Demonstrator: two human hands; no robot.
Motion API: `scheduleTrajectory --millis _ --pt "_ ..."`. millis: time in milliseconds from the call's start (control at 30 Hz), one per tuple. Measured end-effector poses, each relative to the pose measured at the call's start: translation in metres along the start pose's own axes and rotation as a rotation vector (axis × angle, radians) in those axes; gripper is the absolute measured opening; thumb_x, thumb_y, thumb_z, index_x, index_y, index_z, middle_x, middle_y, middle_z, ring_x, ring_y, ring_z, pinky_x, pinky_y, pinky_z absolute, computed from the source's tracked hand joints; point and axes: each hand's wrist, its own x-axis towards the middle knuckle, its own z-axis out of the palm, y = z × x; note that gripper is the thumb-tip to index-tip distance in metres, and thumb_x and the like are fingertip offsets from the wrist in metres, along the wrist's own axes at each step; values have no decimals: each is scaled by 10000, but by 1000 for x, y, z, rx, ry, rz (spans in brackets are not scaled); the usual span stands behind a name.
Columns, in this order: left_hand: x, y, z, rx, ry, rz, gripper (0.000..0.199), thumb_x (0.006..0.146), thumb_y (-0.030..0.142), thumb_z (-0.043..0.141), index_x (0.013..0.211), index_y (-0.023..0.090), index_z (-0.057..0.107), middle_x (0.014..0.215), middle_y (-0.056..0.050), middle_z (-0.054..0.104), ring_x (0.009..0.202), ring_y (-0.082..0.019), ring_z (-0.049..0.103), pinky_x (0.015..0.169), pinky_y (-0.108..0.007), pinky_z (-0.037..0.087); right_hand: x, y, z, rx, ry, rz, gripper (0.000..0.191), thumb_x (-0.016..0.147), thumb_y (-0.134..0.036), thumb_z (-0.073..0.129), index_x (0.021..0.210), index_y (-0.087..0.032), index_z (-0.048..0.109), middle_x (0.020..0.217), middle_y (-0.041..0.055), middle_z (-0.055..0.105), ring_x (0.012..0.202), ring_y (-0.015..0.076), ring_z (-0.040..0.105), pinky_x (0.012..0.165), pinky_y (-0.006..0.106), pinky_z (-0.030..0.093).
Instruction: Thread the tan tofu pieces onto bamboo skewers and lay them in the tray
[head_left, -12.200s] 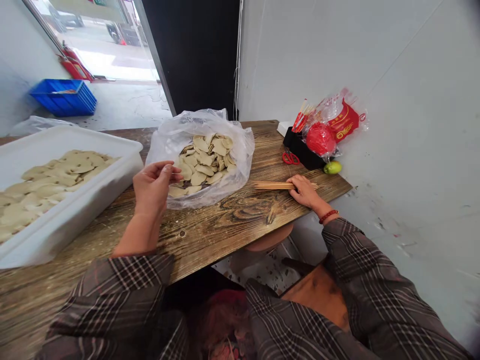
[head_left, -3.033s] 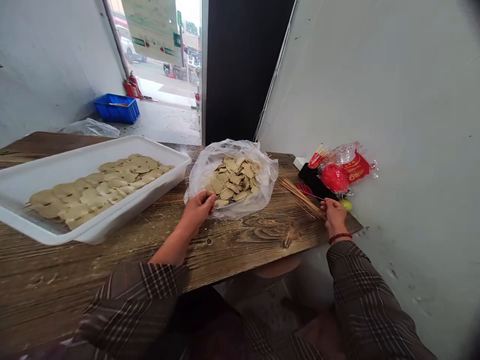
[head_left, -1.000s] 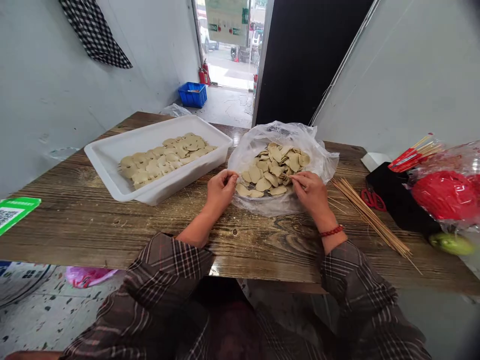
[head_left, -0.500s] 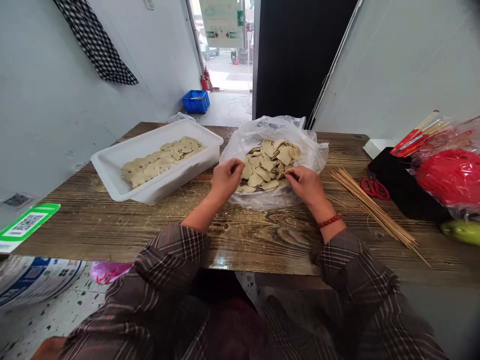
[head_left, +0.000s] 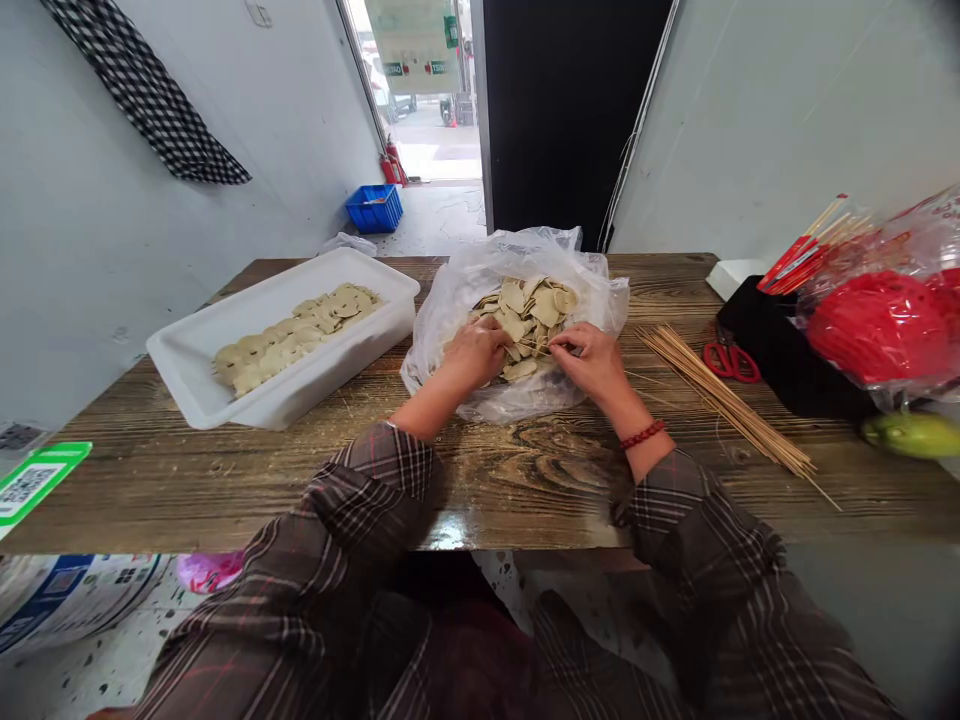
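Thin beige slices [head_left: 517, 298] lie heaped in a clear plastic bag [head_left: 595, 290] that is spread open on the table. My left hand [head_left: 478, 355] rests low over the left side of the heap with its fingers curled inward; what they grip, if anything, is hidden. At the heap's right side, my right hand [head_left: 589, 358] pinches a thin wooden skewer [head_left: 535, 348] between thumb and fingers, its tip pointing toward my left hand. A white plastic tub [head_left: 281, 398] to the left holds rows of overlapping slices [head_left: 296, 335].
Loose skewers [head_left: 727, 400] lie in a bundle right of the bag. Beyond them are red-handled scissors [head_left: 731, 362], a black box [head_left: 795, 365], red plastic packaging [head_left: 877, 325] and a yellow-green object [head_left: 907, 435]. The wooden table's front edge [head_left: 525, 546] runs close to me.
My left hand has moved inward over the slices, closer to my right hand, and turned its back upward. My right hand keeps its pinch. The whole view has shifted slightly.
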Motion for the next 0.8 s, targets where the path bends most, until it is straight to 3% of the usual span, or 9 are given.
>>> scheduleTrajectory --millis 100,233,367,433,633,800 --pt "2 -1 -5 -176 72 -81 208 768 152 532 778 169 739 900 -79 662 905 -210 599 871 -347 477 1 -2 -1 0 52 -19 167 866 -242 576 838 -200 735 861 60 687 813 201 636 751 329 497" --pt "-8 -2 -25 -540 143 -301 113 765 231 585 724 152 653 737 -30 639 721 -155 592 664 -272 480 1 -12 -8 -32 173 -104 178 928 -261 516 882 -203 678 871 60 674 832 202 617 773 330 490" --pt "-33 2 -42 -1032 68 -482 152 770 300 631 788 155 589 711 -29 658 667 -146 644 588 -245 482 -6 -28 -11 -49 207 -172 188 963 -292 494 904 -221 657 851 49 669 799 196 609 749 327 494" --pt "-44 3 -44 -1164 51 -529 202 754 323 670 820 151 588 740 -42 679 645 -142 656 542 -224 466 -10 -36 -10 -37 180 -210 193 971 -299 493 931 -225 666 856 51 676 803 196 620 744 328 503" --pt "-56 -4 -35 -1206 178 -527 208 698 260 721 844 130 650 679 -16 644 558 -94 592 439 -177 338 -19 -47 -2 -30 78 -277 238 992 -296 462 1051 -234 684 924 72 695 861 202 653 781 349 527" --pt "-57 -10 -32 -1182 351 -521 123 704 180 661 808 116 654 569 16 581 484 -65 501 433 -175 294 -21 -49 -10 -101 1 -242 233 971 -339 510 889 -211 687 835 58 693 788 187 630 724 323 491"
